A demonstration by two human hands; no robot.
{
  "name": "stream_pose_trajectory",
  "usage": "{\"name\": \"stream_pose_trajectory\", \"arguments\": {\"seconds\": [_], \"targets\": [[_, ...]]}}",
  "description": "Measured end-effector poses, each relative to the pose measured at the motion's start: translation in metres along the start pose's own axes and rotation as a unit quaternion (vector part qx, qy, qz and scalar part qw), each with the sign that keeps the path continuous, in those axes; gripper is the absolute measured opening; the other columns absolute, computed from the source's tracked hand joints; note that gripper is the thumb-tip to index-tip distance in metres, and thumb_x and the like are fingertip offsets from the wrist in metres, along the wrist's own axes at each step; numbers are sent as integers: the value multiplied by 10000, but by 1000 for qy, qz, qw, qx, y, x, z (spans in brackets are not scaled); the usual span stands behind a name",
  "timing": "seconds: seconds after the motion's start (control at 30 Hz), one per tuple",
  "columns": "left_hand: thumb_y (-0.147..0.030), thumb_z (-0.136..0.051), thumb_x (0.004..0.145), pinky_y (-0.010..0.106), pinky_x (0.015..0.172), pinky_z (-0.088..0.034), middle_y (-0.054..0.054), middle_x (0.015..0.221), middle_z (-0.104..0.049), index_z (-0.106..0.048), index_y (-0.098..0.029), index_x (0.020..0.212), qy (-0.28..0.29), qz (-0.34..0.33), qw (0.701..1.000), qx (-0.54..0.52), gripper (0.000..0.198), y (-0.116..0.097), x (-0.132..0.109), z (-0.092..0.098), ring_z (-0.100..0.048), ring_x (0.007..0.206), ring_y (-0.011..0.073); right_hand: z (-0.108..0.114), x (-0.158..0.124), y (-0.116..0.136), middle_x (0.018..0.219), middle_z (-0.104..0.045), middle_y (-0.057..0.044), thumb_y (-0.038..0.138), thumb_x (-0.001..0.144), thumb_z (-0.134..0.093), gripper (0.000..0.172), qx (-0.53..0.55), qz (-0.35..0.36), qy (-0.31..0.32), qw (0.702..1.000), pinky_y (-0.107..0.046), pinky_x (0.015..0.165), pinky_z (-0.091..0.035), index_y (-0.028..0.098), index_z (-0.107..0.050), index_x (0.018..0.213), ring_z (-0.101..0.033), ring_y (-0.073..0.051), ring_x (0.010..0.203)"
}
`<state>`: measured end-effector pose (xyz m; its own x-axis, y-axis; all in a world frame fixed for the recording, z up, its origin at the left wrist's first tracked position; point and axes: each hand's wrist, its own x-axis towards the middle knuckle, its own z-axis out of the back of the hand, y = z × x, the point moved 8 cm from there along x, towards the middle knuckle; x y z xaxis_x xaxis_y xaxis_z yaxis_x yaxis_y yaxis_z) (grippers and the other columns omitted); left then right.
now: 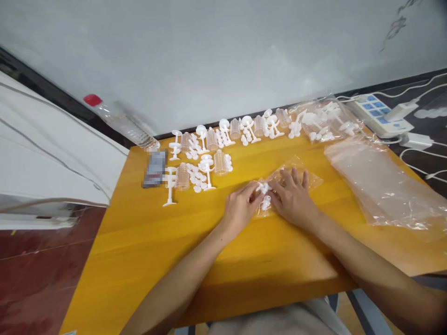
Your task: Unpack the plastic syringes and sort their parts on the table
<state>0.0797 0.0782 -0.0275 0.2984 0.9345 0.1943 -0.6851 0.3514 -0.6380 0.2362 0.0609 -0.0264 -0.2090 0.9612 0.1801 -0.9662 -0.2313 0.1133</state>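
Observation:
A small clear plastic bag (296, 168) lies on the yellow table (139, 251) under and between my hands, with a few white plastic pieces (266, 202) showing at its near end. From the left, my left hand (239, 207) pinches the bag's edge beside the pieces, its fingers curled together. My right hand (292, 197) rests on the bag from the right, fingers spread, thumb and index close to the white pieces. Rows of white stands (208, 172), clear ribbed cups (182, 177) and small white parts (198, 179) stand behind my hands, to the left.
At the back left are a red-capped bottle (125, 125) and a blurred dark flat object (155, 168). A bag of white parts (323, 122) lies at the back right, near large clear bags (387, 186) and a power strip (379, 114) with cables.

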Motion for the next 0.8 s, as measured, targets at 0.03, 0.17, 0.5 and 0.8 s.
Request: {"name": "stream_pose_trajectory", "arguments": {"seconds": [0.03,0.17,0.5,0.8], "targets": [[-338,-690,948,291,770,-552,18,924,-798,-746,-259,1144,-7,17,1000,9,219,1,2,0,-727,759,173,-3,0,1,1485,-463,-195,367,1049,-437,413,0,0,3,1000,-746,1112,-239,260,-677,1366,-359,-463,1414],[-326,-694,939,288,762,-525,31,990,-799,-758,-248,1086,-17,35,999,-13,179,1,5,-3,-712,762,164,-9,-4,1,1541,-421,-199,381,1066,-398,468,13,-10,0,1000,-749,1077,-286,324,-575,1495,-367,-478,1409],[-290,-621,978,292,797,-565,43,999,-802,-774,-239,1143,-11,45,991,-128,231,14,-1,0,-729,833,174,-10,-7,4,1565,-415,-163,436,1057,-441,456,5,-17,-20,1000,-755,1091,-268,383,-584,1487,-357,-469,1420],[-298,-663,937,376,887,-520,70,1003,-677,-809,-235,992,-49,-65,982,170,168,9,38,89,-633,953,227,-8,-2,-8,1520,-457,-167,439,1044,-468,428,16,-35,-33,999,-759,1082,-277,349,-654,1419,-372,-477,1403]]}}
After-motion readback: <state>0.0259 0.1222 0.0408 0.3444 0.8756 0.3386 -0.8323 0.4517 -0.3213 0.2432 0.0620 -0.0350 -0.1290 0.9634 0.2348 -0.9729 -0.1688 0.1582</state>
